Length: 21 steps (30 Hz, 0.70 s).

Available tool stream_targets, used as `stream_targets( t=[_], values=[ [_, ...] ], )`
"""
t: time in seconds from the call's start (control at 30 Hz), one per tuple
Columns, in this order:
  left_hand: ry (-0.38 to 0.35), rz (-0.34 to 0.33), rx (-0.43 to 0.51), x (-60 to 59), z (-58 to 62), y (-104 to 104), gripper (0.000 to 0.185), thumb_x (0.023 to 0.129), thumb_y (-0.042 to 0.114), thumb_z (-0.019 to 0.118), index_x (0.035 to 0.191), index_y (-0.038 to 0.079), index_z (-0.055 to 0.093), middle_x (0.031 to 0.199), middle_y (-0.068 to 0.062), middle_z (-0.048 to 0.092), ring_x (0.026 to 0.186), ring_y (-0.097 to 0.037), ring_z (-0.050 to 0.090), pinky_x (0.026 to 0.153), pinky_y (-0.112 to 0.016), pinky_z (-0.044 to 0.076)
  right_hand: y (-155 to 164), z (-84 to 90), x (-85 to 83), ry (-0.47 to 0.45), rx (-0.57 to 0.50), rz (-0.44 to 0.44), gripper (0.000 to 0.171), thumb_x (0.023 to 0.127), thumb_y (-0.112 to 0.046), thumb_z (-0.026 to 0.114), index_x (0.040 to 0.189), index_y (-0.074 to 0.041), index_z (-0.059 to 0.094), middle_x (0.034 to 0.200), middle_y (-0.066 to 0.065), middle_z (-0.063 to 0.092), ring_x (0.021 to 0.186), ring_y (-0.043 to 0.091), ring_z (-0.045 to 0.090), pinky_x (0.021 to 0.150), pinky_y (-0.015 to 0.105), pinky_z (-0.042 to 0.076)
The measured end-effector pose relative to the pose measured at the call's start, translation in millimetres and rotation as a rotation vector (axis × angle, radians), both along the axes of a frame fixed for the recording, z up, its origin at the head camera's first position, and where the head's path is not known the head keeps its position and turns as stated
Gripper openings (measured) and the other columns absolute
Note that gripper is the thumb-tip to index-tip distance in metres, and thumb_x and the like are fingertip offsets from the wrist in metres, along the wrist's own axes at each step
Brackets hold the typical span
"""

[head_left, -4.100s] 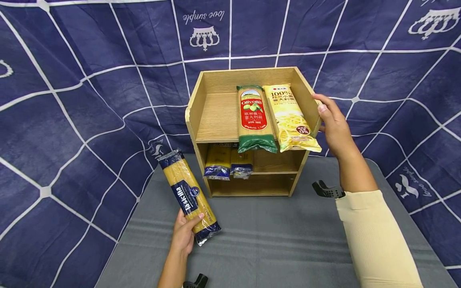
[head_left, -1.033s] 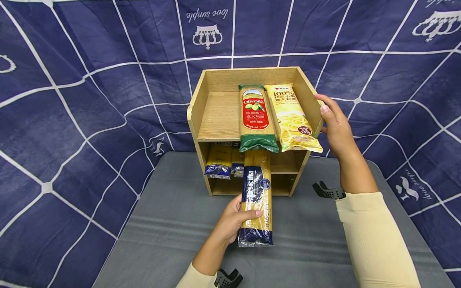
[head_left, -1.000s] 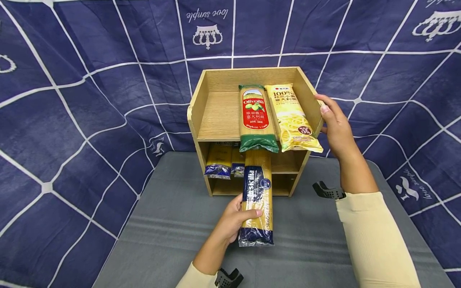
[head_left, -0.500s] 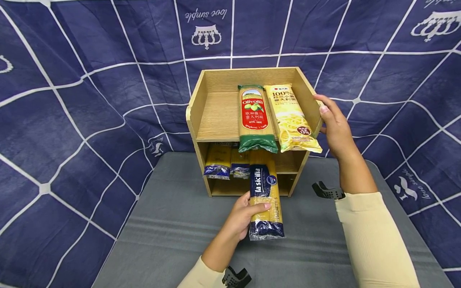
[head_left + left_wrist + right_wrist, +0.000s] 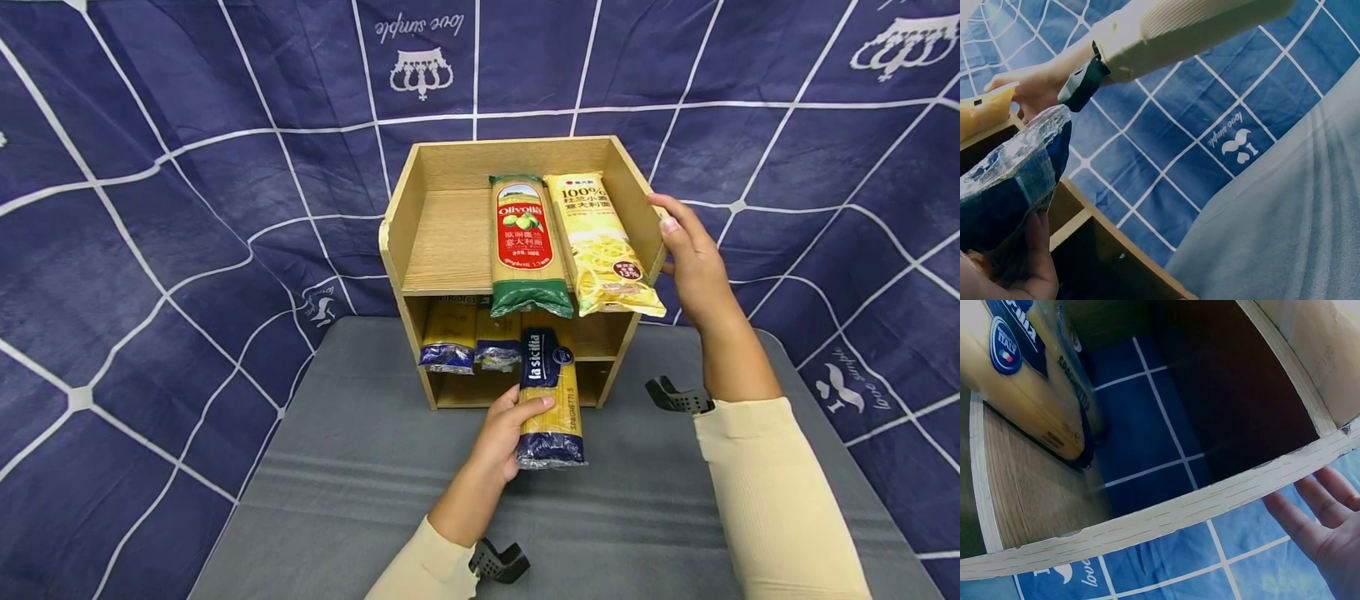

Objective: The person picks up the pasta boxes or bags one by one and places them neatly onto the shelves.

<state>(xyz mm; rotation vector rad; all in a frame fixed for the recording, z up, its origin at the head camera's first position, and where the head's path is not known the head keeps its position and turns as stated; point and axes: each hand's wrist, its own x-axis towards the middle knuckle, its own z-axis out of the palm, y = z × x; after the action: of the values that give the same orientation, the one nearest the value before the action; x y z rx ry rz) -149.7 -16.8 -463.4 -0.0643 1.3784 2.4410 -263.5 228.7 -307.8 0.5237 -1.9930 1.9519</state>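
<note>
Left side first: two small blue-and-yellow pasta packets [image 5: 468, 337] sit at the left end of the middle shelf of the open-fronted light wooden shelf unit [image 5: 397, 242], which stands at the far edge of the grey-covered table [image 5: 360, 492]; next, the left hand [image 5: 504, 433], its grip curled round the lower part of the long yellow spaghetti packet with the dark blue label [image 5: 547, 392], thumb over the top; the packet's far end is already under the top shelf, just beside those two packets, its near end hanging out over the table; risk here, I'd say, is the nose catching the red-and-green spaghetti packet [image 5: 521, 246] that overhangs the top shelf edge and dragging it off; the pale yellow noodle packet [image 5: 600, 246] beside it overhangs too; a crooked push could also shove the small packets back or snap strands against the shelf's edge; far right, the right hand [image 5: 693, 258] lies flat against the unit's right wall, fingers straight, steadying it; if that slips, the unit could slide back.
</note>
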Motion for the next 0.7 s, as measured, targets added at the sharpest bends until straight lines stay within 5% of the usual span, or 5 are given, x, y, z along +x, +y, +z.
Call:
stream_targets(
  t=[0.37,0.7],
  values=[
    [-0.027,0.037,0.018,-15.7,-3.1,4,0.039,0.092,0.014,0.066,0.129,0.008,0.058,0.101,-0.002,0.073,0.090,-0.018,0.073,0.076,-0.033,0.061,-1,-2.5,-1.7,-0.006,0.005,-0.001,0.041,0.106,-0.030,0.044,0.146,-0.023,0.054,0.131,-0.003,0.050,0.107,0.015,0.055,0.078,0.020,0.054],
    [-0.022,-0.036,0.014,-10.7,-3.9,0,0.050,0.093,0.015,0.063,0.141,0.013,0.052,0.110,-0.002,0.070,0.097,-0.018,0.071,0.081,-0.031,0.059,0,-0.4,-0.3,-0.006,0.001,-0.005,0.042,0.106,-0.031,0.044,0.146,-0.023,0.053,0.131,-0.002,0.050,0.108,0.015,0.055,0.079,0.021,0.053]
  ],
)
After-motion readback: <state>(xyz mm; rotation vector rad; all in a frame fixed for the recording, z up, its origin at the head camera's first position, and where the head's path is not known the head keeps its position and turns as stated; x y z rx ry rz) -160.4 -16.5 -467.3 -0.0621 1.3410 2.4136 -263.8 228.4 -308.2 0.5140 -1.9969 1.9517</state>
